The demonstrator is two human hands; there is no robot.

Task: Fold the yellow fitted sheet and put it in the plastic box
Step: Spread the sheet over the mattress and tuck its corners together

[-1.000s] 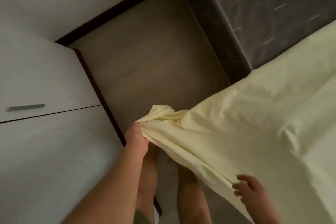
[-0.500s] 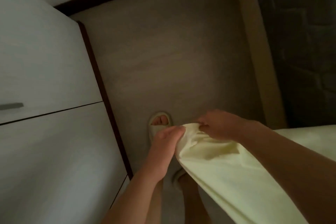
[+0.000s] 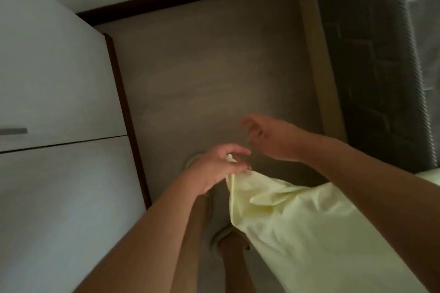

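Looking down at a narrow bit of floor, so going left to right: a white cabinet fills the whole left side, with a grey handle at the frame edge and a seam between two fronts just under it. A dark trim strip runs down its edge beside the floor.

Two slippered feet stand on the floor right below the arms. The left hand pinches a corner of the yellow fitted sheet between thumb and fingers. From there the sheet hangs down and off to the lower right, passing under the right forearm. The right hand is just above it, fingers loosely spread and holding nothing, a bit blurry.

Further right, a pale wooden bed rail runs alongside the floor, with the dark grey mattress up against it.

Room-wise, the open floor is a strip between cabinet and bed rail, closed at the far end by a dark baseboard under the wall. The feet and hanging sheet take up the near end.
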